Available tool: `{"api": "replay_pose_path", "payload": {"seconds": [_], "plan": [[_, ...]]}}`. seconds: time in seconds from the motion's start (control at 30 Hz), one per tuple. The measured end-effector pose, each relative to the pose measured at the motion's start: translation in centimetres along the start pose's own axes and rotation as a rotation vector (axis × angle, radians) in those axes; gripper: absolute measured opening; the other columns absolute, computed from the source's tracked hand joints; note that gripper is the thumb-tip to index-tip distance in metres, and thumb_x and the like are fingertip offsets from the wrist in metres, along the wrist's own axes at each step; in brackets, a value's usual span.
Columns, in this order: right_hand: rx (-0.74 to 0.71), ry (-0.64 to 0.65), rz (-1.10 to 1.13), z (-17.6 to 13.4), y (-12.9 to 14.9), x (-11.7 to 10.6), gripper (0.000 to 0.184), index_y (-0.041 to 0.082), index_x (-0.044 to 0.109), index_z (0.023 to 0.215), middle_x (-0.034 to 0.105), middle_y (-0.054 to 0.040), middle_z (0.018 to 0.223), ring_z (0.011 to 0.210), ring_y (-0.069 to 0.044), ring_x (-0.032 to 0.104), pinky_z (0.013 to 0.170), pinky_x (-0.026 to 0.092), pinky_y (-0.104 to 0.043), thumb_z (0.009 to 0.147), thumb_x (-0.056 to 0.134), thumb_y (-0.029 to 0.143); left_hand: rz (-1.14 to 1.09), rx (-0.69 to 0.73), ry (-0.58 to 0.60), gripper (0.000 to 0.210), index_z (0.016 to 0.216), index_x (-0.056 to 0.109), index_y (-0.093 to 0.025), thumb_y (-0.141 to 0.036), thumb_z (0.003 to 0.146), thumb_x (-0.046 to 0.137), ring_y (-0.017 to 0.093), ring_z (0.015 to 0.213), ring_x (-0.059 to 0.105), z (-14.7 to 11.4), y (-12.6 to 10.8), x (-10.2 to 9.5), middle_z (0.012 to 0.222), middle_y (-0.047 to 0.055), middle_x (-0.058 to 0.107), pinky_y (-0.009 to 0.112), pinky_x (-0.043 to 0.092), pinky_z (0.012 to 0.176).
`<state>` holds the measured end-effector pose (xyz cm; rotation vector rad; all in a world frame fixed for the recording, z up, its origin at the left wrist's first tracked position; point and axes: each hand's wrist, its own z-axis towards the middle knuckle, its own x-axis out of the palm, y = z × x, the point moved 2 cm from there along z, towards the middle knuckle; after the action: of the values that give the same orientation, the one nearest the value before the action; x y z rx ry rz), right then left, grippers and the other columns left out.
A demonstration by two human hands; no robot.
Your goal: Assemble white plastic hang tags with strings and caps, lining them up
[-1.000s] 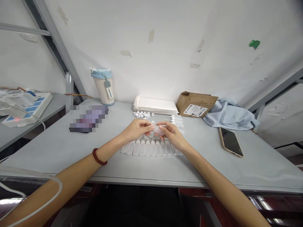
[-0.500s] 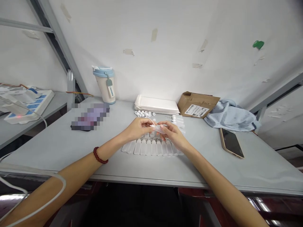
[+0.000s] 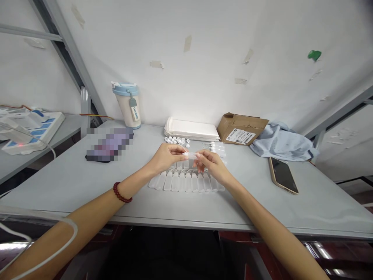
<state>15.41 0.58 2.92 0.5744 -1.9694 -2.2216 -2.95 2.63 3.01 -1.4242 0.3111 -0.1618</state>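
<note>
A small translucent plastic bottle (image 3: 192,155) lies nearly level between my hands, above the table. My left hand (image 3: 170,156) pinches its white top end between thumb and fingers. At the other end, my right hand (image 3: 210,162) grips the bottle body with thumb and forefinger. Just below my hands, a row of similar bottles (image 3: 186,182) lies side by side, necks pointing away from me. Small white caps (image 3: 176,140) sit in a loose cluster beyond my left hand. Behind my right hand are more bottles with thin metal needle tips (image 3: 214,147).
A stack of white trays or sheets (image 3: 190,129) and a cardboard box (image 3: 242,129) stand against the wall. To the left are a tumbler (image 3: 127,105) and a blurred purple item (image 3: 110,146). A phone (image 3: 283,175) and a blue cloth (image 3: 281,142) lie to the right.
My fingertips have drawn slightly apart, and the bottle between them now lies closer to level. Both hands keep hold of it. The whole view has shifted slightly.
</note>
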Motion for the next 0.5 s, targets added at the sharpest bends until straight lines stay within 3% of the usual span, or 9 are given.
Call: {"api": "replay_pose_path", "payload": {"seconds": [0.2,0.4,0.5], "plan": [[0.005,-0.012,0.007,-0.03,0.06,0.07,0.037,0.018,0.055,0.084,0.066,-0.0025,0.074,0.053,-0.010,0.053,0.051,0.043,-0.025,0.084,0.051,0.054,-0.001,0.006,0.034,0.029,0.082,0.071,-0.015,-0.039,0.066,0.075,0.019,0.084,0.065,-0.18,-0.53,0.12,0.087,0.006,0.071,0.033,0.051,0.082],[-0.037,-0.076,-0.004,0.05,0.05,-0.14,0.037,0.018,0.055,0.086,0.067,-0.0032,0.076,0.052,-0.010,0.054,0.051,0.041,-0.025,0.084,0.051,0.054,-0.029,-0.149,0.112,0.042,0.074,0.068,-0.012,-0.054,0.077,0.061,0.013,0.059,0.060,-0.33,-0.70,0.32,0.073,0.008,0.067,0.026,0.050,0.055],[-0.055,-0.077,-0.029,0.02,0.13,-0.18,0.036,0.018,0.055,0.086,0.068,-0.0038,0.077,0.052,-0.010,0.054,0.052,0.041,-0.025,0.085,0.050,0.054,-0.022,-0.148,0.132,0.041,0.072,0.067,-0.012,-0.052,0.078,0.060,0.011,0.053,0.056,-0.39,-0.84,0.37,0.063,0.004,0.063,0.025,0.048,0.054]]}}
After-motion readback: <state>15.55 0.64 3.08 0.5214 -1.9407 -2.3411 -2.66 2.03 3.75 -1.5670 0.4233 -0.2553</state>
